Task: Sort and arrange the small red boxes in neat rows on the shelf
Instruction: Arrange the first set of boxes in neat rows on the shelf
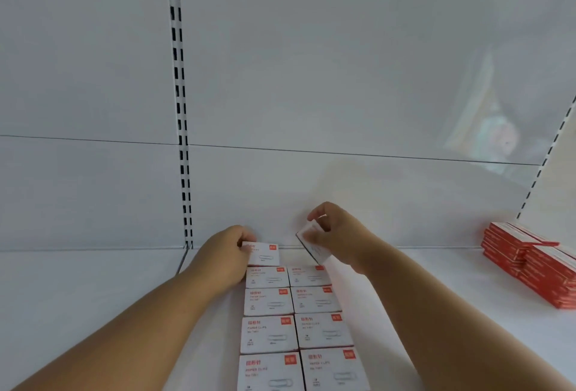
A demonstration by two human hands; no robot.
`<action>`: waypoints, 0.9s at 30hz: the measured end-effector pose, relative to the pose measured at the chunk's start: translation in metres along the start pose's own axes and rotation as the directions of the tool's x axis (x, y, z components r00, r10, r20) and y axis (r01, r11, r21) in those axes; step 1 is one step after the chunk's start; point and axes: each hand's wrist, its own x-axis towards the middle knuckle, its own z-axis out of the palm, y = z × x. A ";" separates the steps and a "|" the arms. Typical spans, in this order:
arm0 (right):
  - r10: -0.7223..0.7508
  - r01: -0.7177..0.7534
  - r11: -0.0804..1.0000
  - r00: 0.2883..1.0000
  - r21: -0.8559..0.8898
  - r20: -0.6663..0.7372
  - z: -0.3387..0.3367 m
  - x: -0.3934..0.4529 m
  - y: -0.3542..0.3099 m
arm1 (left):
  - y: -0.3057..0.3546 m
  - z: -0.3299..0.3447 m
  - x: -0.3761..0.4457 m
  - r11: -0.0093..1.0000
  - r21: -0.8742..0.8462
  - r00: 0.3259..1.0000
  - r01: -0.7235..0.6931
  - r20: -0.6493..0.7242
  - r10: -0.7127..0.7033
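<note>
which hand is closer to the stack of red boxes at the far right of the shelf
Right. The right hand, holding a tilted box, is nearer the red stack, though well apart from it; the left hand is farther away.

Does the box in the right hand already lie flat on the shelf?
No, the right hand holds its box tilted above the shelf.

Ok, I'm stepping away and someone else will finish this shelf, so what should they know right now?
Left hand holds the back-left box, lying flat at the head of the left column.
Right hand grips a tilted box above the open back-right spot.
Done: two columns of paper clip boxes, four rows deep, sit edge to edge on the shelf.
Left: square up the left box, set the tilted one beside it, then probably deal with the red stack at the far right.
</note>
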 end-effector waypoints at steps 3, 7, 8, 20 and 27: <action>-0.046 0.055 0.994 0.995 -0.098 0.090 0.010 0.006 0.003 | -0.003 0.006 -0.001 0.999 0.044 1.000 -0.012 0.005 0.011; 0.009 0.015 0.992 0.981 -0.126 0.192 0.021 0.006 0.011 | -0.004 0.009 -0.001 0.996 0.085 1.000 -0.023 -0.011 0.024; -0.006 0.038 0.984 0.983 -0.176 0.182 0.021 0.007 0.012 | -0.004 0.009 -0.001 0.995 0.091 1.000 -0.027 -0.012 0.029; -0.036 0.081 0.918 0.992 -0.388 0.123 0.022 -0.010 0.003 | 0.001 0.005 -0.006 0.988 0.127 0.996 -0.091 0.020 0.089; -0.112 0.111 0.859 0.993 -0.500 0.028 0.013 -0.043 -0.007 | 0.006 -0.015 -0.021 0.976 0.154 0.986 -0.156 -0.034 0.163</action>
